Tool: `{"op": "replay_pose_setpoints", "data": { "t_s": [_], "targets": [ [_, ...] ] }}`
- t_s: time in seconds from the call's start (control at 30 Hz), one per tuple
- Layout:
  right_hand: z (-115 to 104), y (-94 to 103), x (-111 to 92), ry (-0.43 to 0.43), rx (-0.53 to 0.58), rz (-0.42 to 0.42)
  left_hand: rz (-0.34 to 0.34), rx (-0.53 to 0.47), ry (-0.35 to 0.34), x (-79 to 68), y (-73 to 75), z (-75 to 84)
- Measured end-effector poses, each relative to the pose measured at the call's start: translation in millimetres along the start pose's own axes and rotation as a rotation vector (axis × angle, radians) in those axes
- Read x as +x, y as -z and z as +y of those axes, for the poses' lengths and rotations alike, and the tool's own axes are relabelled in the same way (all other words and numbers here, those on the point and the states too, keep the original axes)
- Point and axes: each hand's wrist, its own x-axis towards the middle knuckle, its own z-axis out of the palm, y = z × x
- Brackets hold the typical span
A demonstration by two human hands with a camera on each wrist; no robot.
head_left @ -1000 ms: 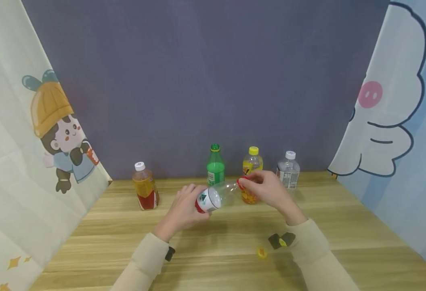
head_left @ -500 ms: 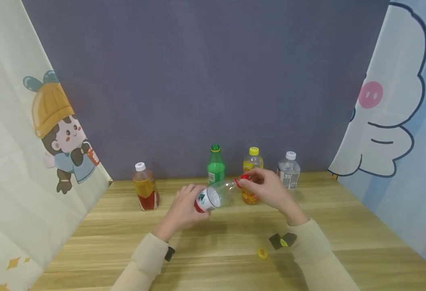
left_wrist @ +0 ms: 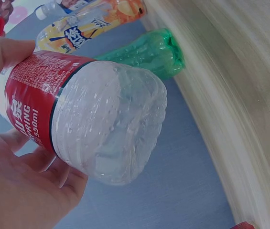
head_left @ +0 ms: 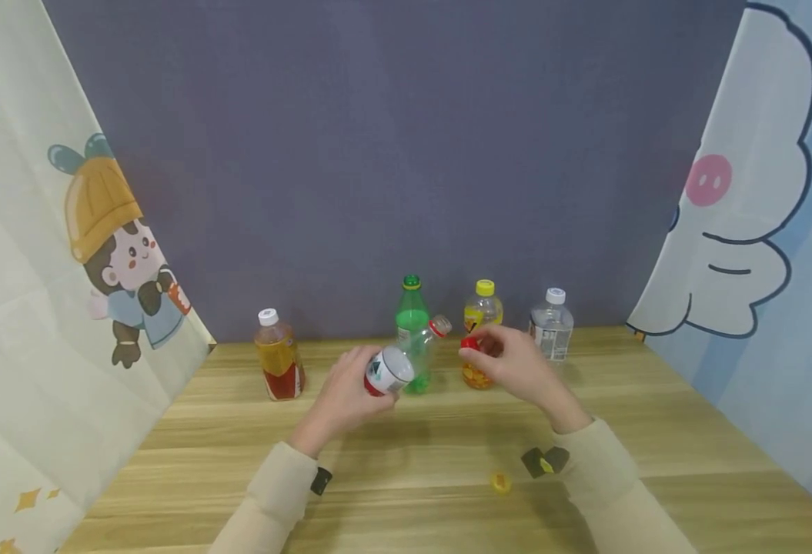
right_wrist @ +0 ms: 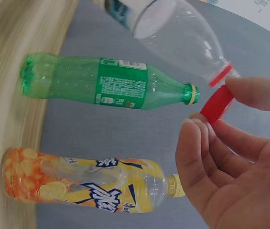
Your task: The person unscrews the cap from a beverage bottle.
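My left hand (head_left: 350, 392) grips a clear plastic water bottle (left_wrist: 111, 119) round its red and white label, holding it tilted above the table with the neck up and to the right. The bottle's mouth is uncapped, with a red ring round the neck. Just right of it, my right hand (head_left: 516, 365) pinches a red bottle cap (right_wrist: 217, 105) between thumb and fingers, apart from the mouth. Behind the water bottle stands a green bottle (right_wrist: 120, 83) with no cap on it. A yellow-capped drink bottle (right_wrist: 87, 181) with an orange label stands behind the right hand.
On the wooden table (head_left: 406, 462), a white-capped bottle of amber drink (head_left: 279, 362) stands at the left. A clear white-capped bottle (head_left: 551, 327) stands at the right. A small yellow cap (head_left: 500, 483) lies near the front. A dark panel (head_left: 378, 154) rises behind.
The red cap has come off the water bottle and is now in the right hand. The left hand has tipped the bottle more upright and drawn its neck leftward, away from the cap.
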Motion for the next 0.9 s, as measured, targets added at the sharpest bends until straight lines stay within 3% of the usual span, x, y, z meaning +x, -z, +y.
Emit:
{"op": "replay_pose_setpoints", "data": {
  "t_s": [0.43, 0.6, 0.9],
  "targets": [
    [8.2, -7.6, -5.7, 0.061, -0.086, -0.100, 0.067, -0.096, 0.094, 0.4, 1.4, -5.2],
    [9.7, -11.6, -8.4, 0.083, -0.128, -0.097, 0.094, -0.194, 0.125, 2.0, 1.1, -11.1],
    [10.1, -19.4, -9.9, 0.058, -0.171, -0.141, 0.095, -0.300, 0.177, 7.6, 0.6, -19.3]
  ]
}}
